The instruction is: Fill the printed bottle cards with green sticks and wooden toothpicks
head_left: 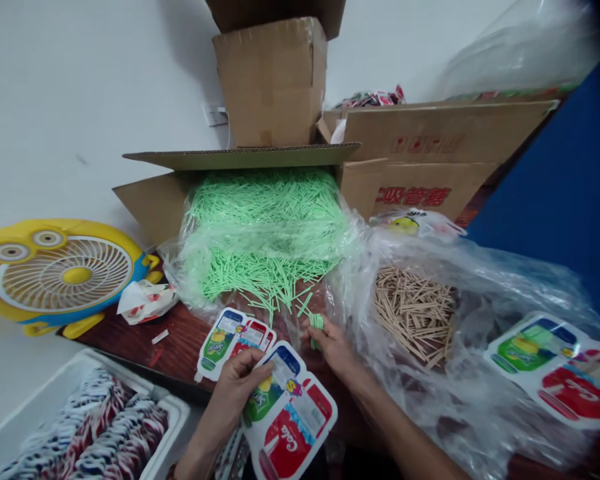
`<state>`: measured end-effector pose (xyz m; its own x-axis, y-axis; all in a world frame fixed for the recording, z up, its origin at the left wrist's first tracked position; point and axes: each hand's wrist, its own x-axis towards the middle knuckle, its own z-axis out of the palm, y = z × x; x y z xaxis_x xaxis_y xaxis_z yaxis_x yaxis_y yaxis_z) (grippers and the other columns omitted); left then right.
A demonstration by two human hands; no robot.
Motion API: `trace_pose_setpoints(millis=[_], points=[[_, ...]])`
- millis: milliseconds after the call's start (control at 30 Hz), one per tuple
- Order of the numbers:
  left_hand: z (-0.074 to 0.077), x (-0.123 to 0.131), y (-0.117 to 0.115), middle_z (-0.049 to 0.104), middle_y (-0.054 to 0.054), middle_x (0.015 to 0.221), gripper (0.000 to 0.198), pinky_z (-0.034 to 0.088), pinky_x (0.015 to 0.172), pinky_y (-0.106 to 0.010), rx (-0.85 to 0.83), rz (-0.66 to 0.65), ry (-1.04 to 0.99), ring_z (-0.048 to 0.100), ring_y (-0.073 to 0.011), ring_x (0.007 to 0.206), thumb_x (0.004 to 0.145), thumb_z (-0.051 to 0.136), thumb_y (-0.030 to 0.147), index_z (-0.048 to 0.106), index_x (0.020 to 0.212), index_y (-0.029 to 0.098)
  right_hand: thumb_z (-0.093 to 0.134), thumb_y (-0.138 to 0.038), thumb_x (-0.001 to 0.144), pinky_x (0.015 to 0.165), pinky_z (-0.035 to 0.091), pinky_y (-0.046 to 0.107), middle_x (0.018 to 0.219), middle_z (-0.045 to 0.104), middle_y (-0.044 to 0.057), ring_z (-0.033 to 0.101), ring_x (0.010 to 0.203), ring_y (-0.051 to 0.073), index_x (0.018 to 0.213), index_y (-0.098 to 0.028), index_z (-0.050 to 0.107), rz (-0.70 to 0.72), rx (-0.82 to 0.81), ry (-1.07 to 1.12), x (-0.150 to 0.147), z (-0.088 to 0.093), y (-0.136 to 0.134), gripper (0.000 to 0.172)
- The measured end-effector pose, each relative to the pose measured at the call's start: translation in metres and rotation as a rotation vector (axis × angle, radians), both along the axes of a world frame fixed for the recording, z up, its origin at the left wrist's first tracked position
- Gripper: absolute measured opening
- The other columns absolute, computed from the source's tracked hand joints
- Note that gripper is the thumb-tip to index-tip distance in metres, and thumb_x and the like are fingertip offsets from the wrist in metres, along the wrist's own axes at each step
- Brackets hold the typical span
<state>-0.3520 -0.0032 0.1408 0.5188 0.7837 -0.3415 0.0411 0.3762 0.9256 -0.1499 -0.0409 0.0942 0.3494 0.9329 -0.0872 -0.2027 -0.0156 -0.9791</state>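
Note:
My left hand (233, 387) pinches a flat printed pouch (293, 420) shaped like two drink cups, one green with a lemon, the other red and marked "Cola". My right hand (336, 348) is closed on a small bunch of thin green sticks (317, 323), just beyond the pouch's upper edge. Behind it, a heap of loose green sticks (270, 207) spills from a plastic-lined cardboard box onto the table. Similar pouches (219, 343) lie beyond my left hand. Brown sticks (415, 310) rest in clear plastic to the right of my right hand.
A yellow fan (75, 273) and a crumpled wrapper (147, 301) are at left. Below them, a white foam box (10, 410) holds many packed pouches. Another double-cup pouch (555, 367) lies on the plastic at right. Cardboard boxes (273, 80) stand behind, beside a blue panel (545, 193).

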Motion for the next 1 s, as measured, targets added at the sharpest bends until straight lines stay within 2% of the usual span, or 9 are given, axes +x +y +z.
trace_pose_setpoints(millis=[67, 133, 267, 367, 500, 667, 933, 1000], points=[[0.001, 0.006, -0.001, 0.065, 0.002, 0.062, 0.021, 0.043, 0.054, -0.018, 0.048, -0.017, 0.004, 0.057, -0.0103, 0.055, 0.07, 0.077, 0.032, 0.064, 0.069, 0.016, 0.062, -0.042, 0.077, 0.06, 0.04, 0.027, 0.073, 0.063, 0.0, 0.054, 0.063, 0.015, 0.085, -0.02, 0.06, 0.117, 0.013, 0.1, 0.002, 0.016, -0.008, 0.023], [0.001, 0.012, -0.002, 0.065, 0.002, 0.063, 0.022, 0.043, 0.055, -0.019, 0.069, -0.026, 0.023, 0.056, -0.011, 0.056, 0.069, 0.077, 0.034, 0.065, 0.069, 0.016, 0.063, -0.041, 0.079, 0.059, 0.04, 0.026, 0.075, 0.063, 0.001, 0.054, 0.065, 0.015, 0.083, -0.02, 0.061, 0.207, 0.038, 0.097, 0.002, 0.032, -0.018, 0.021], [0.0, 0.022, -0.003, 0.063, 0.002, 0.06, 0.027, 0.041, 0.052, -0.02, 0.09, -0.005, 0.075, 0.054, -0.0116, 0.053, 0.067, 0.077, 0.039, 0.063, 0.065, 0.016, 0.059, -0.031, 0.083, 0.058, 0.035, 0.026, 0.069, 0.059, -0.002, 0.049, 0.063, 0.015, 0.075, -0.023, 0.06, 0.229, 0.096, -0.199, -0.004, 0.05, -0.033, 0.012], [-0.002, 0.026, -0.005, 0.06, 0.004, 0.058, 0.028, 0.039, 0.051, -0.019, 0.121, -0.045, 0.092, 0.051, -0.0103, 0.053, 0.067, 0.077, 0.038, 0.061, 0.064, 0.016, 0.055, -0.019, 0.084, 0.06, 0.033, 0.026, 0.067, 0.056, -0.003, 0.048, 0.062, 0.015, 0.073, -0.024, 0.057, 0.204, 0.161, -0.41, -0.007, 0.049, -0.037, 0.012], [-0.005, 0.028, -0.008, 0.06, 0.003, 0.061, 0.025, 0.04, 0.054, -0.02, 0.144, -0.123, 0.084, 0.052, -0.0106, 0.055, 0.071, 0.074, 0.037, 0.062, 0.068, 0.016, 0.051, -0.014, 0.084, 0.061, 0.032, 0.027, 0.069, 0.055, -0.002, 0.049, 0.064, 0.016, 0.076, -0.025, 0.056, 0.213, 0.173, -0.51, -0.005, 0.05, -0.039, 0.014], [-0.004, 0.031, -0.014, 0.062, 0.001, 0.062, 0.026, 0.04, 0.053, -0.022, 0.185, -0.176, 0.112, 0.053, -0.0124, 0.055, 0.076, 0.07, 0.04, 0.063, 0.069, 0.016, 0.053, -0.019, 0.085, 0.057, 0.03, 0.027, 0.07, 0.058, -0.002, 0.049, 0.062, 0.016, 0.077, -0.024, 0.057, 0.218, 0.096, -0.463, 0.005, 0.056, -0.049, 0.01], [-0.001, 0.037, -0.02, 0.058, 0.001, 0.063, 0.023, 0.038, 0.053, -0.022, 0.281, -0.232, 0.181, 0.049, -0.0129, 0.058, 0.08, 0.065, 0.039, 0.067, 0.071, 0.018, 0.053, -0.025, 0.087, 0.057, 0.031, 0.026, 0.067, 0.059, -0.002, 0.048, 0.06, 0.014, 0.076, -0.023, 0.057, 0.203, 0.104, -0.444, 0.012, 0.052, -0.059, 0.012], [0.0, 0.036, -0.021, 0.057, 0.0, 0.065, 0.022, 0.037, 0.054, -0.022, 0.326, -0.231, 0.167, 0.048, -0.0132, 0.06, 0.082, 0.063, 0.037, 0.067, 0.071, 0.018, 0.055, -0.028, 0.087, 0.055, 0.032, 0.025, 0.066, 0.058, -0.002, 0.048, 0.059, 0.014, 0.075, -0.023, 0.057, 0.179, 0.093, -0.357, 0.011, 0.056, -0.059, 0.013]])
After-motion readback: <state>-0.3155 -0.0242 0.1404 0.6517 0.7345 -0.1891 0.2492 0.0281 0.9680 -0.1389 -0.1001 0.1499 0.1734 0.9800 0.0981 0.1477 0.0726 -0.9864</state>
